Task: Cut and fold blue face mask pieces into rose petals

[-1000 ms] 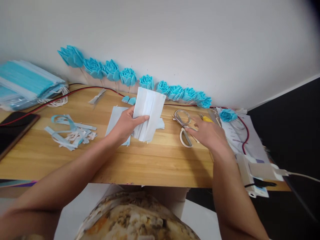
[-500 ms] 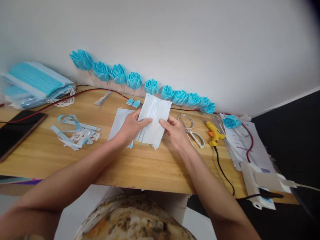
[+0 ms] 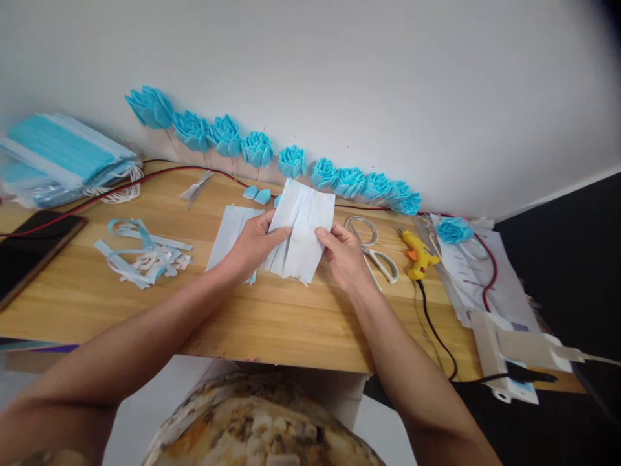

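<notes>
Between my two hands I hold a pale blue-white pleated face mask (image 3: 305, 226), its ear loops not visible. My left hand (image 3: 255, 243) pinches its left side, thumb on top and fingers behind. The right edge is gripped by my right hand (image 3: 342, 255) in the same way. Under and beside my left hand lies another flat pale mask sheet (image 3: 227, 233). Just beyond the held mask are small cut blue pieces (image 3: 262, 196). Scissors with white handles (image 3: 383, 264) lie right of my right hand, partly covered by it.
Blue fabric flowers (image 3: 257, 149) on stems line the wall. Left are packed masks (image 3: 63, 152), a phone (image 3: 39, 249) and cut strips (image 3: 150, 252). Right are a yellow glue gun (image 3: 418, 255), another blue flower (image 3: 455, 230) on papers, and a power strip (image 3: 502, 356). A red cable crosses the back.
My right thumb has shifted slightly right toward the mask's edge, and the mask's folds look a little more spread. The camera view has shifted slightly.
</notes>
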`<state>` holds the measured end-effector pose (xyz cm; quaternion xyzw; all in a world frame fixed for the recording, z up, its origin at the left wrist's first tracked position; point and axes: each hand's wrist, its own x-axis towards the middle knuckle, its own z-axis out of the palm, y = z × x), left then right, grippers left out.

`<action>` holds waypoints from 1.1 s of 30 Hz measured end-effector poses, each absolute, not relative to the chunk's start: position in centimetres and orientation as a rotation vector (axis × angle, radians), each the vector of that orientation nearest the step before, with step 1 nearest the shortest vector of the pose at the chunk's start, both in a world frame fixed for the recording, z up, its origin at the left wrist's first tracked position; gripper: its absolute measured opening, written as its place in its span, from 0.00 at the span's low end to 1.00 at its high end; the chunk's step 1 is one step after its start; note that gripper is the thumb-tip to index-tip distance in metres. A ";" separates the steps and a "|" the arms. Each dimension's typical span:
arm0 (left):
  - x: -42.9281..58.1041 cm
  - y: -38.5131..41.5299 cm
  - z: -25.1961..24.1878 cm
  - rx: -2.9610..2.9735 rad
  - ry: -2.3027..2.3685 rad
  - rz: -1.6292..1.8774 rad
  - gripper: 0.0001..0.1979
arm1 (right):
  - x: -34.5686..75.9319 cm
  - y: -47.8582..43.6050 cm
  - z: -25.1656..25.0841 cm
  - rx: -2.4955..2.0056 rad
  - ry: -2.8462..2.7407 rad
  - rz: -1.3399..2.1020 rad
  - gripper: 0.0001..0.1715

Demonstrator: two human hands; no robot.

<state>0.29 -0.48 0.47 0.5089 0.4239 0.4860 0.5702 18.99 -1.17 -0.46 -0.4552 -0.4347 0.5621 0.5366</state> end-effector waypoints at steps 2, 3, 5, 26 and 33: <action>0.3 -0.5 0.4 1.240 1.020 1.140 0.18 | 18.8 -1.3 -0.4 -1.070 -1.045 1.375 0.20; 0.3 -0.5 0.5 1.265 1.039 1.135 0.18 | 18.7 -1.4 -0.5 -1.060 -1.051 1.402 0.23; 0.4 -0.7 0.7 1.314 1.072 1.128 0.16 | 18.5 -1.7 -0.6 -1.033 -1.065 1.468 0.27; 0.2 -0.4 1.2 0.885 1.010 1.121 0.15 | 18.6 -1.7 -0.2 -1.082 -0.940 1.456 0.22; 0.2 -0.4 1.4 0.894 1.037 1.103 0.14 | 18.5 -1.6 -0.5 -1.071 -0.947 1.486 0.22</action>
